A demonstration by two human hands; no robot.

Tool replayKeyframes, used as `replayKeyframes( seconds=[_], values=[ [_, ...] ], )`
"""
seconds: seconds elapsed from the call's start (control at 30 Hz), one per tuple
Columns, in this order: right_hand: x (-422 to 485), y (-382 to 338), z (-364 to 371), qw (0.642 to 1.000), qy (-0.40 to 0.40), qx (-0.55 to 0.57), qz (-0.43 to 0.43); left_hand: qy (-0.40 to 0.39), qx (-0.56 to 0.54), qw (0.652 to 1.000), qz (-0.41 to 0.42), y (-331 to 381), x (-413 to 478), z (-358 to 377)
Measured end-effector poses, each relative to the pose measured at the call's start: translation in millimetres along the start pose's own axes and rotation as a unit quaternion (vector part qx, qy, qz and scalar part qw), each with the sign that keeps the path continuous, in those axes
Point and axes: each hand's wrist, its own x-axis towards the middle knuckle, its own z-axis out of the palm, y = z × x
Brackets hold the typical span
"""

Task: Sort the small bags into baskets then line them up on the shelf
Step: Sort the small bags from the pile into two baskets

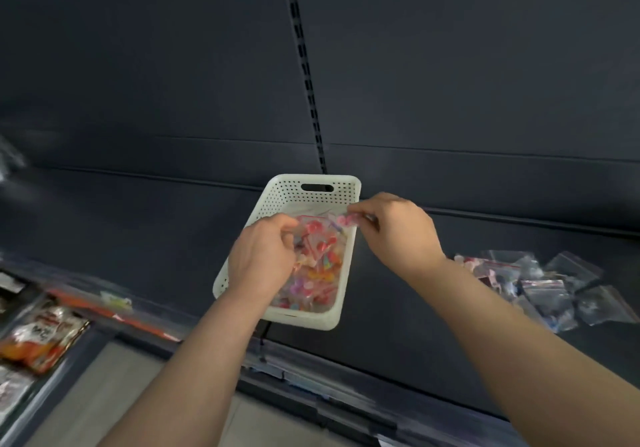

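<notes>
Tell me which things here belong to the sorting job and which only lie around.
For the job: white basket; bags inside it; pink bag pinched by the right hand; left hand at the basket; loose bags on the shelf, right side.
Lying about: orange packets, lower left.

Item: person, seen from the head camera. Two hands, left hand (263, 256) and right hand (394, 235), both bare. Two forearms, left forearm (194, 360) and right forearm (519, 336), bare from wrist to the lower edge of view. Knuckles softened by blur.
</notes>
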Motion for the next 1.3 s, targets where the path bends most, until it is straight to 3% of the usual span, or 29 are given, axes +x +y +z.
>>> replayKeyframes(
  seconds=[0.17,0.3,0.47,0.63,0.73,1.03,1.3],
  values=[
    [1.8,-17.7,17.6,0.995,-0.098,-0.018,-0.025,-0.008,-0.029,1.0,0.007,3.5,-0.4,-3.0],
    [-18.5,3.6,-1.1,0.998,-0.025,-0.047,0.031,-0.013,-0.052,0.997,0.059,26.0,3.0,3.4],
    [-57.0,56.9,-36.9,0.983,0.01,-0.088,0.16,-0.056,-0.078,0.985,0.143,75.9,1.5,31.4],
    [-101.8,98.4,-74.6,0.952,0.019,-0.151,0.266,-0.197,-0.024,0.96,0.196,121.2,-6.0,81.1],
    [-121.4,110.5,-88.2,0.937,0.041,-0.158,0.309,-0.234,0.001,0.949,0.214,141.3,-11.4,105.1],
    [-139.2,128.9,-95.9,0.935,0.044,-0.147,0.32,-0.217,0.048,0.95,0.218,161.6,-19.3,137.0],
    [-106.3,106.8,-82.9,0.965,-0.007,-0.136,0.223,-0.114,0.029,0.968,0.222,148.9,-20.5,99.1]
  ],
)
